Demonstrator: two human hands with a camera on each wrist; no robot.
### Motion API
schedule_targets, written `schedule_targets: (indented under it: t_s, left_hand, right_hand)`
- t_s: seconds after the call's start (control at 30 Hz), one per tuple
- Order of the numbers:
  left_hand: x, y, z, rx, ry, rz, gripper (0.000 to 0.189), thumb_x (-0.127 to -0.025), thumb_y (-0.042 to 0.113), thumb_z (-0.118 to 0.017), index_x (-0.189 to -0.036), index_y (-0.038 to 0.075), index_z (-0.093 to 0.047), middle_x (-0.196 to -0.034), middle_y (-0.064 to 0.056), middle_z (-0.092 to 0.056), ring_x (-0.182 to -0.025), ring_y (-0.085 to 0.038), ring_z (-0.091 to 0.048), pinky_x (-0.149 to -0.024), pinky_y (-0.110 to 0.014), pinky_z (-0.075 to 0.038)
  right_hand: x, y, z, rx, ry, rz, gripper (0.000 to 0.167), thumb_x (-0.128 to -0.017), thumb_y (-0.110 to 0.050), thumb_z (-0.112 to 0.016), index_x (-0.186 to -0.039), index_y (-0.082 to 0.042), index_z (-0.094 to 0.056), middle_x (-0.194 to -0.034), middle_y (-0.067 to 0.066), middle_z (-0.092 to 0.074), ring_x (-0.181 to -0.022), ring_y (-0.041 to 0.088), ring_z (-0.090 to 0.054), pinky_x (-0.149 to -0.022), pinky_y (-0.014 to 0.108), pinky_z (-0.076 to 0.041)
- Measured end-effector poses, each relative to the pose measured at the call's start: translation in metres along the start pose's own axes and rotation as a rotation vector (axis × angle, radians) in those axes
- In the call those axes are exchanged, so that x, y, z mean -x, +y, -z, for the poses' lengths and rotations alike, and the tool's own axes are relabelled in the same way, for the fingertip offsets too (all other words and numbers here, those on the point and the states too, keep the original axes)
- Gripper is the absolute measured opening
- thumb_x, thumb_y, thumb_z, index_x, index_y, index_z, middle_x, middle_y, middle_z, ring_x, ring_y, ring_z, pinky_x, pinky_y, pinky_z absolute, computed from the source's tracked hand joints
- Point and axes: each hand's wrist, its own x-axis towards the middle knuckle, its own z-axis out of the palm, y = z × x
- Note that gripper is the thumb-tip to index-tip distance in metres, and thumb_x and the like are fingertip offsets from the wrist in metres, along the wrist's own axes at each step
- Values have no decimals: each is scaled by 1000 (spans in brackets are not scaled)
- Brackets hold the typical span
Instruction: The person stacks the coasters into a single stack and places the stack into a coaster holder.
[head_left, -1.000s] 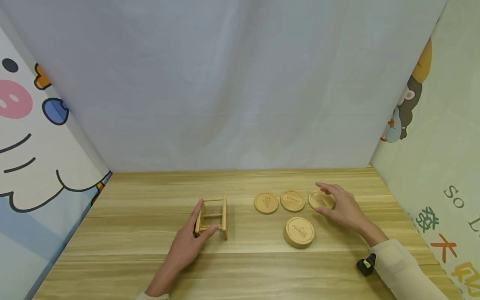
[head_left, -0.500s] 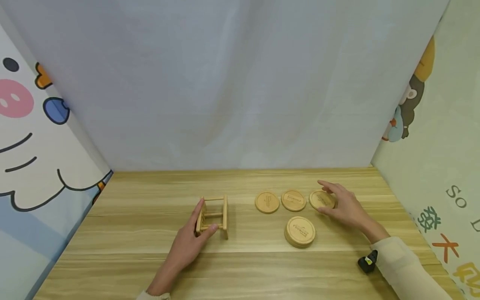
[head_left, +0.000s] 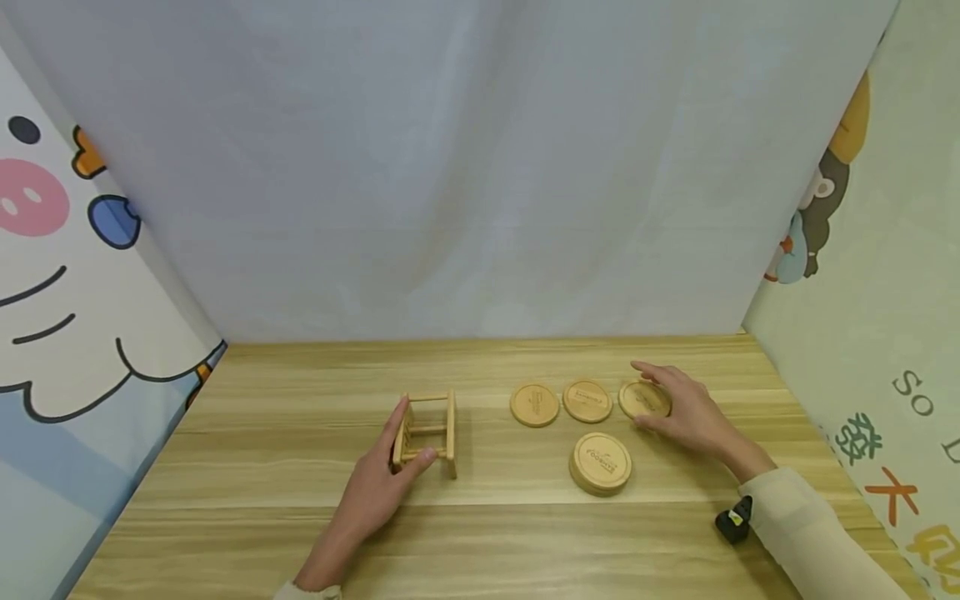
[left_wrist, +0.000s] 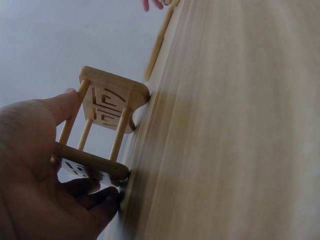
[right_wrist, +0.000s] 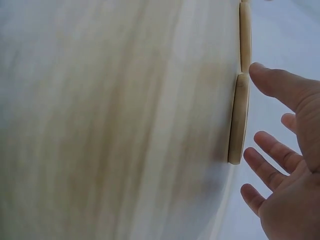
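My left hand [head_left: 372, 490] grips a small wooden coaster holder [head_left: 451, 433], which stands on the table. In the left wrist view, the thumb touches a rod of the holder [left_wrist: 133, 93] and the other fingers lie along the near cut-out panel. My right hand [head_left: 692, 418] is spread around the rightmost round wooden coaster [head_left: 640, 398], which lies flat. In the right wrist view, its loosely bent fingers stand beside that coaster [right_wrist: 239, 120]; whether the thumb touches it I cannot tell. Two more coasters, a middle one [head_left: 587, 401] and a left one [head_left: 535, 405], lie in the same row.
A stack of coasters [head_left: 600, 462] stands in front of the row. The wood-grain table [head_left: 495, 542] ends at a pale cloth [head_left: 480, 208] behind. Printed panels rise at the left [head_left: 45, 350] and right [head_left: 847, 358]. A black device [head_left: 733, 521] sits at the right sleeve.
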Motion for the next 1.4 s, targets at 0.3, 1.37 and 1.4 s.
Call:
schedule_targets:
  t_s: [0.3, 1.37, 1.4]
  left_hand:
    - [0, 2, 0, 0, -13, 1, 88, -111, 45, -68, -181, 25, -17, -160, -36, -52, -139, -57, -60, -108, -73, -51]
    - [3, 4, 3, -3, -17, 0, 87, -111, 45, -68, -180, 24, -19, -159, -36, -53, -137, -56, -62, -105, -72, -53]
    - [3, 4, 3, -4, -17, 0, 87, -111, 45, -68, -180, 24, -19, -159, -36, -53, -137, -56, -62, -105, -72, -53]
  right_hand:
    - [-1, 5, 0, 15, -10, 10, 86, -90, -17, -96, -161, 2, -52, -145, 32, -64, -133, 54, -61, -109, 79, -42]
    - [1, 10, -1, -42, -90, -10, 88, -93, -18, -93, -164, 4, -47, -151, 33, -62, -142, 57, -54, -114, 74, -44]
    - [0, 10, -1, -41, -83, -4, 87, -92, -17, -94, -164, 5, -48, -150, 33, -63, -141, 57, -55, -113, 74, -45]
